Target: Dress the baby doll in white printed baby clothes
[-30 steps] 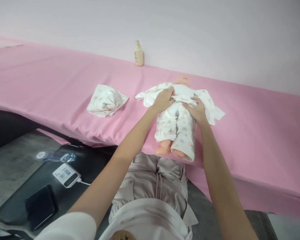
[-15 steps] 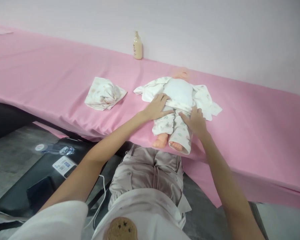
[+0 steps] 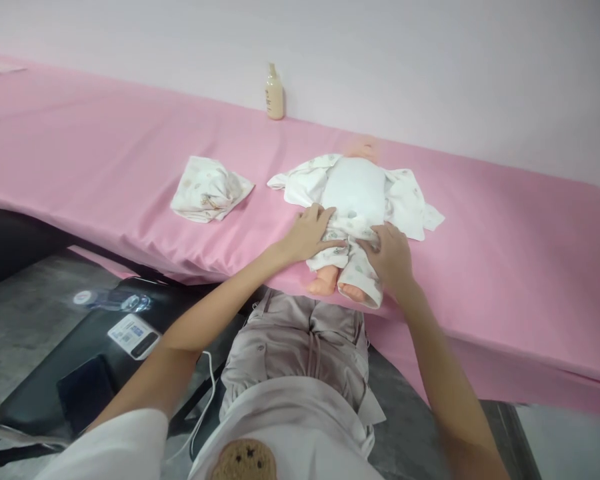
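Note:
A baby doll (image 3: pixel 357 185) lies on its back with its feet towards me, its white torso bare between the spread halves of a patterned white top (image 3: pixel 407 200). Patterned white trousers (image 3: pixel 363 267) are bunched around its hips and legs, and both feet show at the cuffs. On the left side of the waistband, my left hand (image 3: pixel 311 233) is closed on the trousers, thumb towards the middle. My right hand (image 3: pixel 391 257) pinches them at the right side. The fingertips of both hands are partly hidden in the fabric.
A folded patterned cloth (image 3: pixel 210 190) lies left of the doll on the pink-covered table (image 3: pixel 505 267). A pump bottle (image 3: pixel 275 97) stands by the wall. Below left, a black chair (image 3: pixel 35 393) holds a plastic bottle (image 3: pixel 113 301), a white labelled item (image 3: pixel 133 335) and a dark flat object (image 3: pixel 85 393).
Both hands have moved slightly down towards the doll's feet. The trousers' waistband has come down with them, showing more of the white torso.

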Available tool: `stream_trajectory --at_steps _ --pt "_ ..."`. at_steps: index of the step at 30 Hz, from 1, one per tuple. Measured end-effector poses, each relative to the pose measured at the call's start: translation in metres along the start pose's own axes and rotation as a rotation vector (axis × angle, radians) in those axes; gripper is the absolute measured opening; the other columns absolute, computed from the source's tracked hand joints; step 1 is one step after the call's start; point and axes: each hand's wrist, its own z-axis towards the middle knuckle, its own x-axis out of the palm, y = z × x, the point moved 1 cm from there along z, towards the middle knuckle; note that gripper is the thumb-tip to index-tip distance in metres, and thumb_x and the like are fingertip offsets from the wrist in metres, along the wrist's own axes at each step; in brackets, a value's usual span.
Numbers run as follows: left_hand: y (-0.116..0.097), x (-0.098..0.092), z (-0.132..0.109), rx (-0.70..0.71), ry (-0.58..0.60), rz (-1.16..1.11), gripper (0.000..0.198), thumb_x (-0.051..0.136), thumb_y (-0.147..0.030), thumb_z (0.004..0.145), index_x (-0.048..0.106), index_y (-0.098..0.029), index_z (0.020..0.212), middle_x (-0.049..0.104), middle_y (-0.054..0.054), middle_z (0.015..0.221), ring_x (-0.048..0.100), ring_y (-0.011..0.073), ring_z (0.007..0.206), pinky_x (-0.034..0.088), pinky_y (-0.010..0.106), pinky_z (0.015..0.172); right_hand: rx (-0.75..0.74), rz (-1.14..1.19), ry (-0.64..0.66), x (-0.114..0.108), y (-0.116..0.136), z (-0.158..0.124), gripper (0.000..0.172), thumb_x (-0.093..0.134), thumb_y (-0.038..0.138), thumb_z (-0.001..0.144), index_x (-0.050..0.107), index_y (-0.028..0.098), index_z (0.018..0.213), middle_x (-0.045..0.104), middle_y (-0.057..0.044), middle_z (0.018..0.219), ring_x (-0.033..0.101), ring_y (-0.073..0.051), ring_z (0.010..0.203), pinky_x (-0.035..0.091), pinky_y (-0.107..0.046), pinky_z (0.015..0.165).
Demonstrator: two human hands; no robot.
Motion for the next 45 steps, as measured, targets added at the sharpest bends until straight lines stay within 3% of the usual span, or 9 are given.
stream_trajectory --at_steps 4,9,12,18,21,25,29,31,45 --pt "-0.007 -0.001 -0.005 -0.001 0.007 0.045 0.071 0.034 -0.064 0.089 0.038 -0.014 0.139 0.051 0.016 0.114 0.049 0.0319 0.107 0.035 0.046 0.096 0.023 0.081 0.012 -0.002 0.006 -0.010 0.032 0.050 0.051 0.088 0.059 0.020 0.092 0.062 -0.010 0.084 0.057 -0.029 0.091 0.045 -0.045 0.086" --pt "-0.012 -0.010 -0.017 -0.076 0.186 -0.115 0.104 0.044 -0.081 0.072 0.015 -0.018 0.150 0.036 0.021 0.138 0.050 0.0373 0.114 0.039 0.044 0.093 0.102 0.206 0.130 -0.009 0.016 -0.034 0.075 0.057 0.060 0.080 0.038 0.017 0.139 0.043 -0.017 0.138 0.041 -0.033 0.128 0.042 -0.049 0.099" --pt "-0.018 -0.012 -0.021 -0.101 0.154 -0.102 0.100 0.045 -0.081 0.071 0.022 -0.020 0.147 0.038 0.019 0.137 0.049 0.0378 0.116 0.038 0.046 0.094 0.167 0.164 0.063 -0.008 0.025 -0.037 0.066 0.057 0.052 0.081 0.044 0.017 0.135 0.050 -0.018 0.130 0.048 -0.033 0.120 0.044 -0.049 0.095" --pt "-0.031 0.001 -0.024 -0.131 -0.032 -0.009 0.050 0.039 -0.058 0.088 0.051 -0.018 0.116 0.060 0.012 0.108 0.054 0.0300 0.104 0.035 0.046 0.091 0.140 0.010 -0.195 0.001 0.039 -0.033 0.028 0.056 0.040 0.082 0.062 0.019 0.100 0.065 -0.013 0.091 0.057 -0.032 0.090 0.044 -0.049 0.085" --pt "-0.031 0.006 -0.031 -0.145 -0.055 -0.103 0.042 0.040 -0.056 0.088 0.052 -0.019 0.104 0.063 0.009 0.099 0.056 0.0271 0.098 0.036 0.045 0.089 0.129 0.003 -0.206 -0.001 0.040 -0.040 0.027 0.055 0.044 0.085 0.063 0.020 0.096 0.066 -0.013 0.087 0.057 -0.032 0.087 0.044 -0.050 0.085" --pt "-0.032 0.002 -0.049 -0.127 -0.016 -0.212 0.063 0.050 -0.068 0.079 0.047 -0.020 0.121 0.057 0.011 0.117 0.051 0.0285 0.110 0.036 0.045 0.098 0.125 0.144 0.009 -0.017 0.041 -0.058 0.055 0.048 0.059 0.087 0.052 0.022 0.128 0.058 -0.015 0.119 0.050 -0.033 0.114 0.041 -0.052 0.095" --pt "-0.036 -0.001 -0.071 -0.072 0.084 -0.282 0.107 0.057 -0.076 0.067 0.018 -0.017 0.147 0.032 0.017 0.145 0.032 0.0346 0.134 0.028 0.048 0.110 0.191 0.236 0.376 -0.032 0.047 -0.075 0.102 0.054 0.071 0.078 0.005 0.021 0.153 0.016 -0.016 0.154 0.016 -0.033 0.143 0.034 -0.055 0.106" --pt "-0.038 0.000 -0.077 -0.070 0.101 -0.297 0.120 0.062 -0.077 0.062 0.009 -0.014 0.150 0.023 0.018 0.150 0.023 0.0363 0.139 0.025 0.047 0.112 0.208 0.226 0.420 -0.033 0.049 -0.080 0.116 0.061 0.072 0.071 -0.003 0.020 0.152 0.008 -0.017 0.155 0.009 -0.033 0.144 0.030 -0.055 0.109" --pt "-0.049 -0.001 -0.081 -0.132 0.012 -0.148 0.072 0.066 -0.066 0.068 0.052 -0.012 0.113 0.066 0.010 0.102 0.059 0.0283 0.097 0.031 0.041 0.089 0.013 -0.133 -0.258 -0.005 0.052 -0.095 0.063 0.061 0.055 0.082 0.051 0.011 0.127 0.060 -0.015 0.102 0.054 -0.028 0.095 0.045 -0.045 0.086"
